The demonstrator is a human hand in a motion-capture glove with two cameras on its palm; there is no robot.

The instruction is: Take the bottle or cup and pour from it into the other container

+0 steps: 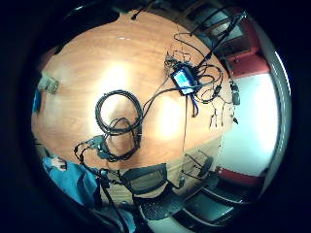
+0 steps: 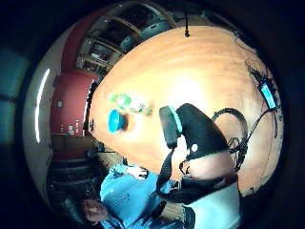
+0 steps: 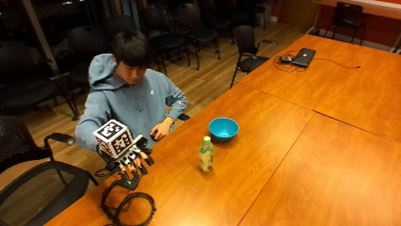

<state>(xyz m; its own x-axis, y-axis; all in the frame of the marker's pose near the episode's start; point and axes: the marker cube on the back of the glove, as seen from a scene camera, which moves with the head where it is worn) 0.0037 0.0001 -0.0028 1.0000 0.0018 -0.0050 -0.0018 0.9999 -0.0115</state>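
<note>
Gloved right hand [image 3: 130,161] at lower left of the outside view, raised over the desk [image 3: 325,155] edge, fingers relaxed and pointing down, grasping nothing. Just below it, a coil of black cable [image 3: 128,208] on the wood. Well apart toward frame centre, green-capped bottle [image 3: 206,154] upright; just beyond it, blue bowl [image 3: 223,128] near the desk edge. Bare left hand [image 3: 160,132] resting at that edge.
</note>
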